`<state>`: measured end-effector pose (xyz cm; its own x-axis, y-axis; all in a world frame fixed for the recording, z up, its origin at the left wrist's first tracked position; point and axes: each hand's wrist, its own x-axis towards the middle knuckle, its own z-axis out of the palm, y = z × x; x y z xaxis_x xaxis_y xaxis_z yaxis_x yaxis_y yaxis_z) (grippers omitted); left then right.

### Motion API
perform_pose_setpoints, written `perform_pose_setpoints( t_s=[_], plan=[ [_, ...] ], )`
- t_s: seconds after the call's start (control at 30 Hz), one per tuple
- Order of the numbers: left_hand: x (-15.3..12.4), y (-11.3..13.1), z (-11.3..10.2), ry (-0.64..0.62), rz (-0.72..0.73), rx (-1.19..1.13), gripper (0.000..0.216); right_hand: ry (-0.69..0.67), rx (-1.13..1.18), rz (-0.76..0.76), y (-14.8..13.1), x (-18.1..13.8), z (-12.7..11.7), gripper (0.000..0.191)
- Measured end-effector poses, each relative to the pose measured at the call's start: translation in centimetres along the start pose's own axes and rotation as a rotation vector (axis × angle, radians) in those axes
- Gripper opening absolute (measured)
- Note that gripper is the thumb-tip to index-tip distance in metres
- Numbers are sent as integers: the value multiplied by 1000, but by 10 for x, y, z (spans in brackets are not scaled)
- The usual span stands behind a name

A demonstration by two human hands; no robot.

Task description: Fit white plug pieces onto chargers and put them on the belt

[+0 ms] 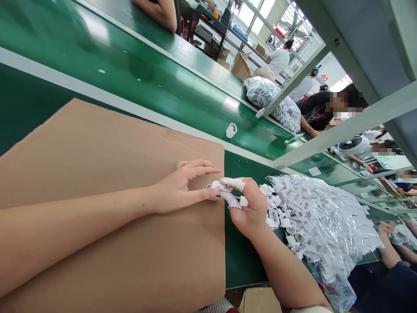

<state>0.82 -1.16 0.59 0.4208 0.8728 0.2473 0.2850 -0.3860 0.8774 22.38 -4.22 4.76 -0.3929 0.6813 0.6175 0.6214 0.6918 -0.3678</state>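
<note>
White plastic piece [215, 185], mid-frame near the cardboard's [114, 161] right edge: pinched in the right hand's [249, 208] covered fingertips; left hand [172, 187] loose, thumb against it. Step, as judged: two-handed positioning; next move calls for a steady right pinch. Clear bag [342, 291], right: white parts, some bare alongside. Second bag [260, 84], upper right: whitish parts.

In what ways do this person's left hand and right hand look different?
The left hand shows bare fingers; the right hand wears white covers on its thumb and a finger. The left hand is over the brown cardboard, while the right hand is mostly beyond its edge. Both hands are at the same small white part.
</note>
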Motion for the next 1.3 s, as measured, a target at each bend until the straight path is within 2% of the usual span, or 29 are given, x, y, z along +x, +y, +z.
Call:
perform_pose_setpoints(
  t_s=[0.13,0.27,0.33,0.43,0.57,0.67,0.9,1.3],
  plan=[
    [4,-2,-3,76,15,-29,41,51,46,14,-5,-2,-3,26],
    [8,-4,-6,201,-34,-72,44,69,61,57,-5,-3,-3,22],
    [8,-3,-8,223,-73,-78,49,47,45,97,-3,-3,-3,19],
    [7,-3,-8,121,-92,-88,53,1,1,139,1,-5,0,15],
    [6,-8,-3,-64,60,-1,50,-62,-66,127,5,-6,6,13],
    [7,-13,-1,-122,137,52,31,-87,-80,103,6,-7,9,16],
    [9,-16,0,-130,134,25,26,-128,-113,57,4,-5,7,10],
    [8,-18,0,-133,104,33,28,-179,-207,35,2,2,5,18]
  ],
)
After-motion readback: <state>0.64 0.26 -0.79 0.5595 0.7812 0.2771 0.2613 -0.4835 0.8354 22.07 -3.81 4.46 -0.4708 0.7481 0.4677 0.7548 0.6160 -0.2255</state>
